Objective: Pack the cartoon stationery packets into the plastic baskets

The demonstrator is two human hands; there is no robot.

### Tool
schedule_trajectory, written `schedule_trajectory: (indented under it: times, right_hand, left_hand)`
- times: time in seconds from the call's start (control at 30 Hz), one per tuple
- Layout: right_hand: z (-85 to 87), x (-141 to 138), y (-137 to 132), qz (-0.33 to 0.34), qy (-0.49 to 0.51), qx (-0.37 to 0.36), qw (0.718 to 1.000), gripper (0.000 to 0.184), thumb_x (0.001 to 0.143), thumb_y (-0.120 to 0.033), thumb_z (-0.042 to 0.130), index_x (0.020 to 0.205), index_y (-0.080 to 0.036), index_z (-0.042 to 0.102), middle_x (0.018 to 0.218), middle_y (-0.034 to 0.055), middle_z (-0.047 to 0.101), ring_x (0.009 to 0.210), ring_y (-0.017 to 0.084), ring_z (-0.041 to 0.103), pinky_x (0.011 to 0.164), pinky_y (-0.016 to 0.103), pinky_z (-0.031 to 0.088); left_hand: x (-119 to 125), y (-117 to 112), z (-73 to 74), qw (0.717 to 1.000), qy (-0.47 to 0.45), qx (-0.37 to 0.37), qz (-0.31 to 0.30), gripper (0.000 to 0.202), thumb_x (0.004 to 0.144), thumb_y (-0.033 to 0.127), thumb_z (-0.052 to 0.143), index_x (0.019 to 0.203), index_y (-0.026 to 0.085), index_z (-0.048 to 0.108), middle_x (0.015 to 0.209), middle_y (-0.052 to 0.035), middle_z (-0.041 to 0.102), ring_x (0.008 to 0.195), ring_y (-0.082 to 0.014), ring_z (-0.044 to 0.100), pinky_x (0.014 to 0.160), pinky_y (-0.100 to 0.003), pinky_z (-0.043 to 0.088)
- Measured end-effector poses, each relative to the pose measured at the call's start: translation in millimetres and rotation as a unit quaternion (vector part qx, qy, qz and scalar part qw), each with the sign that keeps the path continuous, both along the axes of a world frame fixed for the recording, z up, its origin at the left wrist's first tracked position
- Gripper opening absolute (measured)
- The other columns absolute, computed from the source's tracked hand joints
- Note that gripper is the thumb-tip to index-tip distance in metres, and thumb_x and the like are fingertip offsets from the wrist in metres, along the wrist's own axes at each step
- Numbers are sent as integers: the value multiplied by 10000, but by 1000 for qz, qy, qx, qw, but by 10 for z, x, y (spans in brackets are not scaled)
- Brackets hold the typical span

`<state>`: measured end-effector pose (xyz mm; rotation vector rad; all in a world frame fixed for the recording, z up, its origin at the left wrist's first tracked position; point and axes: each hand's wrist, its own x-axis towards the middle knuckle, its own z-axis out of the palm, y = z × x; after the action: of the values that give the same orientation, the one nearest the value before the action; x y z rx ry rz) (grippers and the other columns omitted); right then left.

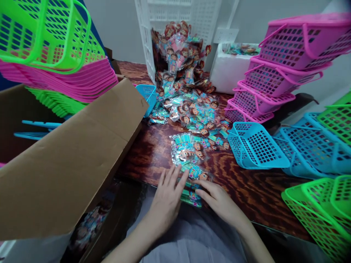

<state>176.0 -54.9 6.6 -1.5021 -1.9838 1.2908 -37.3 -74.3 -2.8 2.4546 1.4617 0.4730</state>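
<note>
My left hand (167,197) lies flat with fingers stretched out on a small stack of clear packets (192,171) printed with a cartoon doll, at the table's near edge. My right hand (216,199) rests beside it, fingers extended against the stack's near right side. Just beyond sits another loose packet bundle (186,149). A large heap of the same packets (189,95) spreads back across the dark wooden table (246,190) toward a white crate.
A brown cardboard box flap (71,160) rises at the left. Green and pink baskets (55,54) are stacked above it. Pink baskets (276,73), blue baskets (255,146) and green baskets (320,208) crowd the right. A white crate (175,18) and a white foam box (233,69) stand behind.
</note>
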Motion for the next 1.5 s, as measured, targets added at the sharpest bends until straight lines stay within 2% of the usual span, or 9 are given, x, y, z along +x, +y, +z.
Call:
schedule_trajectory:
  times: [0.2,0.33,0.47,0.63,0.83,0.93,1.07,1.23,1.5]
  right_hand:
    - [65,89,153,27,61,-33,997,266,965,-389,501,1043,-237,705,1038,30,723,978,214,656,897,320,475]
    - [-17,144,339,-103,-113,112,982,230,921,-338,555,1063,-195,665,1080,87,672,1056,269,584,935,377,434]
    - [-140,18,469,-69,-256,144,953,286,748,-259,737,1000,-167,637,1040,111,641,1026,299,554,862,372,423]
    - [-201,68,538,-71,-116,-8,991,109,731,-170,633,778,-212,544,680,-40,566,670,163,556,619,252,372]
    - [-66,395,385,-110,-107,107,982,68,838,-245,549,790,-212,583,774,-8,592,749,176,575,700,279,382]
    - [40,431,188,-81,-81,147,982,139,906,-229,479,795,-216,561,831,14,575,777,170,578,724,279,410]
    - [41,397,-68,-56,-73,175,980,168,931,-173,419,901,-224,576,1055,66,605,963,189,604,840,297,458]
    - [-105,374,-196,-49,-145,132,979,509,889,-89,387,1372,-214,487,1230,107,620,1133,240,573,987,416,459]
    - [-69,347,-86,-12,-184,112,976,454,864,-176,555,1315,-213,595,1217,88,651,1134,260,561,998,412,462]
  left_hand:
    - [-9,210,60,996,21,-45,-72,536,875,88,538,1390,204,450,1221,-63,624,1142,-242,561,1210,-604,73]
    - [-68,223,27,994,11,-68,-83,216,889,137,614,1083,234,613,1079,-15,621,1033,-208,575,1208,-556,155]
    - [-94,173,-41,992,13,-64,-105,177,895,108,597,1041,209,615,991,-25,595,980,-206,559,1128,-478,342]
    - [-142,114,-122,993,6,-49,-104,177,922,110,556,1060,207,610,985,-35,585,964,-214,537,1066,-460,406]
    - [-201,85,-181,995,-8,-24,-97,244,898,71,555,1085,217,612,967,-36,598,926,-215,557,996,-460,476]
    - [-177,71,-197,995,-22,30,-94,245,903,65,540,1086,205,622,1151,-89,600,1083,-246,562,1029,-482,467]
    - [-100,35,-181,991,-47,88,-94,218,903,54,513,1017,190,639,1584,-127,267,1467,-336,229,1135,-557,349]
    - [-19,32,-112,991,-42,55,-115,234,913,45,474,998,182,644,1643,-117,126,1503,-330,136,1132,-585,340]
    - [-10,48,-126,991,-52,45,-113,273,876,1,462,957,181,651,1655,-99,69,1505,-337,127,1130,-598,331]
